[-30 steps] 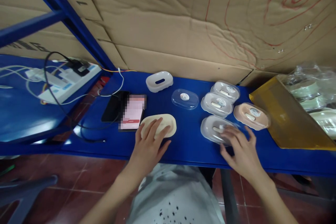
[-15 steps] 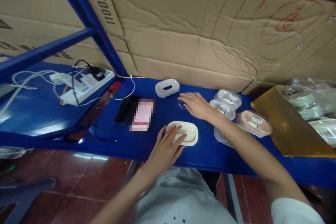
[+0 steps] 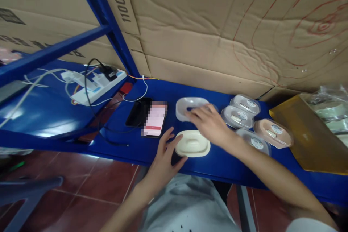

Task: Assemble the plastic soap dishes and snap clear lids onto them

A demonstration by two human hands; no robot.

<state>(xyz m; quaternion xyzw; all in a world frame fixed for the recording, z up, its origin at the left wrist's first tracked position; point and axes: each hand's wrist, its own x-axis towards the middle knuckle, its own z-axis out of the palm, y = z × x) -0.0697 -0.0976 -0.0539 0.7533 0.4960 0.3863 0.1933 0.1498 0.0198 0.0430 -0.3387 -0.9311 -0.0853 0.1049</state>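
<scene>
My right hand (image 3: 208, 121) grips the right side of a white oval plastic piece with a slot (image 3: 182, 110). That piece is tilted and slightly blurred. Part of it is hidden behind my fingers. In front of it lies a cream oval dish (image 3: 193, 144) with a raised middle, flat on the blue table. Fingers apart, my left hand (image 3: 167, 154) rests at the dish's left edge. A fingertip is at the rim, and I cannot tell whether it presses on it.
Several oval dishes with clear covers (image 3: 239, 116) stand on the right, a pinkish one (image 3: 274, 132) among them. Beyond is a box (image 3: 307, 134) of wrapped pieces. Left are a phone (image 3: 156, 119), a power strip (image 3: 100, 87) and loose cables. Cardboard (image 3: 190, 36) lines the back.
My right hand has taken hold of the white slotted piece and brought it nearer the cream dish. My left hand has drawn back from over the dish to its left edge. The view has shifted slightly.
</scene>
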